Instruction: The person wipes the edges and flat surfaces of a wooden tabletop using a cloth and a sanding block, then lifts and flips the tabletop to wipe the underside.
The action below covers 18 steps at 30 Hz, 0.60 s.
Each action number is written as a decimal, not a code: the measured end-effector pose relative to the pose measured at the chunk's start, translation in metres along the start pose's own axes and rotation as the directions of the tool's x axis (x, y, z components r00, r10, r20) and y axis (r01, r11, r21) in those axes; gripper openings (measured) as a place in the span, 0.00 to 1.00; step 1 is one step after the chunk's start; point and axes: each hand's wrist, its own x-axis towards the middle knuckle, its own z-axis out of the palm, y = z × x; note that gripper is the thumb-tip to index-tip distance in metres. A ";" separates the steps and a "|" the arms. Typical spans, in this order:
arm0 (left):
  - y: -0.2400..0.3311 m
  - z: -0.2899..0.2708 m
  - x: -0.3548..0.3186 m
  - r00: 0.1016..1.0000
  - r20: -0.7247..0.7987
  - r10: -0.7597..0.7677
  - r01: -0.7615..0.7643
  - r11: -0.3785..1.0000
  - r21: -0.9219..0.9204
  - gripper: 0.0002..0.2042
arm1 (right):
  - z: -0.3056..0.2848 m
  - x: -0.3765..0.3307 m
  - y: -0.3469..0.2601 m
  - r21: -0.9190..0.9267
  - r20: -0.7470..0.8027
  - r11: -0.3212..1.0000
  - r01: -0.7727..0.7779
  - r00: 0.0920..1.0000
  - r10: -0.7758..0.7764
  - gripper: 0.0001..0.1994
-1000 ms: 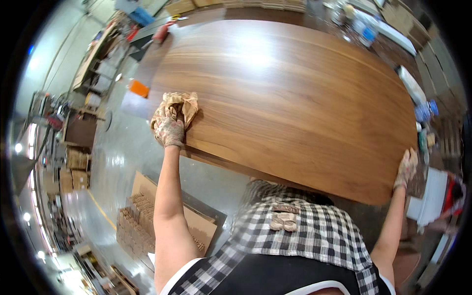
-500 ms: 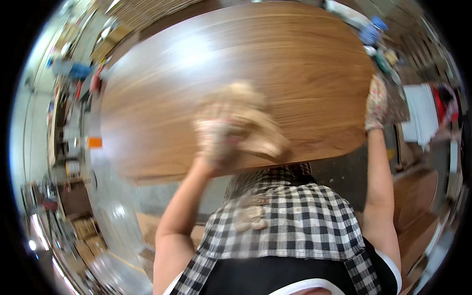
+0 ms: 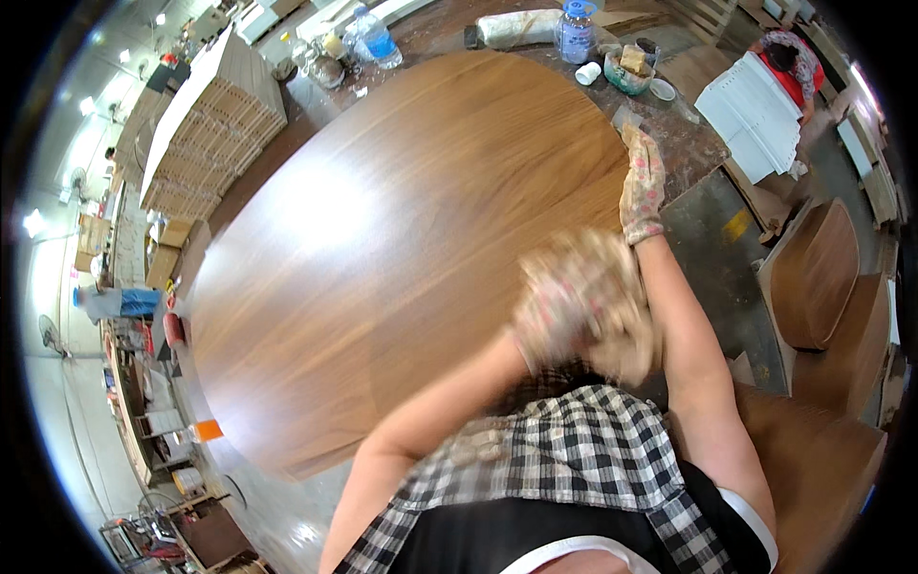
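Observation:
A large wooden tabletop point(image 3: 411, 210) with rounded ends and a glossy brown grain lies in front of me. My left hand point(image 3: 555, 311), in a patterned work glove, is closed on a crumpled beige cloth point(image 3: 626, 335) over the tabletop's near right edge. Motion blurs both the hand and the cloth. My right hand point(image 3: 643, 187), gloved alike, lies along the tabletop's right edge with its fingers stretched out; its thumb cannot be made out.
Behind the tabletop, a dark workbench holds a blue-lidded jar point(image 3: 576, 33), a water bottle point(image 3: 376, 38) and a bowl point(image 3: 629, 72). Stacked boards point(image 3: 215, 124) rise far left. Curved wooden panels point(image 3: 813, 273) stand at right. A person in red point(image 3: 792, 67) is beside white sheets point(image 3: 751, 115).
My left hand has swept the cloth rightward across the tabletop, close to my right forearm. My view has turned, so the tabletop now appears slanted. My right hand stays at the edge.

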 end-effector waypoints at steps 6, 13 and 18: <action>-0.177 -0.018 -0.108 0.875 -0.199 -0.441 0.473 0.866 0.164 0.24 | 0.001 -0.006 -0.016 -0.116 0.053 0.993 0.011 0.999 -0.005 0.17; -0.442 -0.120 -0.272 0.501 -0.535 -0.680 0.865 0.383 0.324 0.22 | 0.005 -0.004 -0.016 -0.305 0.035 0.952 0.004 0.999 0.007 0.17; -0.503 -0.088 -0.176 0.500 -0.528 -0.686 0.857 0.307 0.413 0.18 | 0.012 -0.005 -0.015 -0.248 0.027 0.966 -0.073 0.996 0.082 0.19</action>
